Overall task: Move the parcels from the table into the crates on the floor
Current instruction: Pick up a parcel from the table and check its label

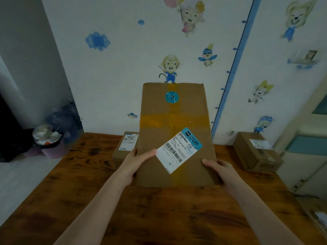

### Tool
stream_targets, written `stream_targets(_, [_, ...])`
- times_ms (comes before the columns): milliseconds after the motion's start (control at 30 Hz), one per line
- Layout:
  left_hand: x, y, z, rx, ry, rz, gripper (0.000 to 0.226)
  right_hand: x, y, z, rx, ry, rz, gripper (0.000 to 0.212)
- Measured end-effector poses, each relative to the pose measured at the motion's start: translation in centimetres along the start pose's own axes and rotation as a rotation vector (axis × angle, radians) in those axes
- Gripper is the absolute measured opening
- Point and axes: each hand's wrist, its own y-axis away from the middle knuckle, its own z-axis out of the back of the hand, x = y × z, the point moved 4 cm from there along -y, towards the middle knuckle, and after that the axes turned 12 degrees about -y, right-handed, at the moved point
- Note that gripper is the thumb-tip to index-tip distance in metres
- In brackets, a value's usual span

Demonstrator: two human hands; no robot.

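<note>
A large brown cardboard parcel [174,124] with yellow tape, a round blue sticker and a white shipping label is held up above the wooden table [113,200], its top face tilted toward me. My left hand [136,163] grips its lower left edge, thumb lying on the top face. My right hand [221,172] grips the lower right corner, thumb on top. A smaller labelled parcel [124,147] lies on the table behind the left hand. Another brown parcel [256,151] sits at the table's far right. No crate is in view.
A wall with cartoon stickers stands right behind the table. A pink waste bin [51,145] full of rubbish and dark bags sit on the floor at the left. A door [307,138] is at the right. A partly seen box [316,214] lies at the right edge.
</note>
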Motion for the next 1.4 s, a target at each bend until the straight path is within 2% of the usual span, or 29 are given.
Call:
stream_targets(100, [-0.8, -0.2, 0.2, 0.008, -0.029, -0.029, 0.068, 0.9, -0.2, -0.8, -0.002, -0.005, 0.044, 0.080])
stream_targets(167, [-1.5, -0.5, 0.5, -0.002, -0.063, -0.043, 0.063, 1.4, -0.2, -1.1, 0.007, 0.008, 0.087, 0.078])
stream_targets(333, [-2.9, -1.0, 0.9, 0.010, -0.083, -0.078, 0.080, 1.1, -0.4, -1.5, 0.005, 0.019, 0.092, 0.071])
stream_targets(467, [-3.0, -1.2, 0.9, 0.040, -0.087, -0.061, 0.071, 2.1, -0.5, -1.8, -0.007, -0.021, 0.108, 0.067])
stream_targets(600, [-3.6, -1.0, 0.1, 0.031, -0.123, -0.101, 0.072, 3.4, -0.9, -2.1, -0.011, 0.090, 0.181, 0.075])
stream_targets(700, [-4.3, -0.9, -0.1, -0.040, -0.136, -0.132, 0.066, 3.5, -1.0, -2.0, -0.002, 0.128, 0.231, 0.060])
stream_targets(833, [-5.4, -0.6, 0.2, -0.074, -0.260, -0.235, 0.080, 3.0, -0.8, -1.5, 0.020, 0.121, 0.259, 0.068])
stream_targets(900, [-6.2, -0.6, 0.5, -0.057, -0.224, -0.267, 0.107, 3.9, -0.6, -1.3, 0.007, 0.020, 0.253, 0.062])
stream_targets(967, [-7.0, -0.5, 0.4, -0.020, -0.145, -0.286, 0.122, 5.3, -0.5, -1.3, -0.017, -0.082, 0.272, 0.070])
stream_targets(1033, [-7.7, -0.2, -0.1, 0.017, -0.084, -0.327, 0.115, 6.3, -0.5, -1.3, -0.034, -0.103, 0.311, 0.087])
stream_targets(1067, [-8.1, -0.2, -0.2, 0.021, -0.053, -0.335, 0.109, 6.7, -0.5, -1.4, -0.023, -0.100, 0.324, 0.088])
stream_targets(1233, [-8.8, -0.3, 0.1, -0.034, -0.106, -0.298, 0.097, 7.1, -0.4, -1.5, 0.021, -0.089, 0.269, 0.070])
stream_targets(1333, [-8.1, -0.1, 0.4, -0.045, -0.131, -0.294, 0.090, 6.8, -0.4, -1.4, 0.034, -0.046, 0.287, 0.077])
stream_targets(1400, [-8.1, -0.1, 0.6, -0.018, -0.141, -0.311, 0.098, 6.8, -0.4, -1.3, 0.042, -0.007, 0.300, 0.089])
